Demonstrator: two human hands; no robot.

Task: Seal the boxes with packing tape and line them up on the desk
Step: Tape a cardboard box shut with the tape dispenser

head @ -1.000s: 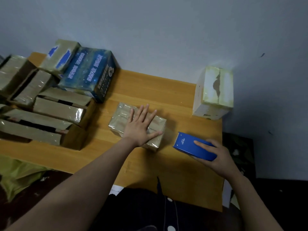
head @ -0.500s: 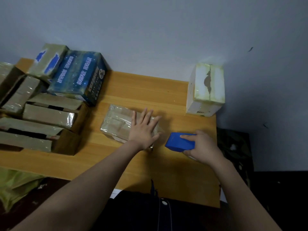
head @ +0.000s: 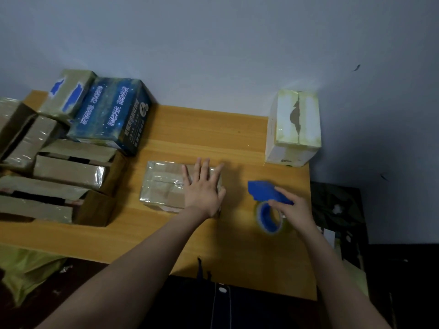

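A small brown cardboard box (head: pixel 164 184) wrapped in shiny clear tape lies in the middle of the wooden desk (head: pixel 213 129). My left hand (head: pixel 203 186) lies flat on its right half with the fingers spread. To the right, my right hand (head: pixel 293 206) grips a blue tape dispenser (head: pixel 266 192), raised off the desk and tilted so that its roll of clear tape (head: pixel 269 218) shows below the hand. A white taped box (head: pixel 294 127) stands upright at the desk's back right corner.
Several brown boxes (head: pixel 69 169), some with open flaps, crowd the desk's left side, with a dark blue printed box (head: pixel 111 117) and a taped blue-patched box (head: pixel 67 93) behind them. A wall rises behind the desk. A yellow bag (head: pixel 26 269) lies below at left.
My right hand has lifted and tilted the blue dispenser so its tape roll now shows. My left hand stays flat on the small box.
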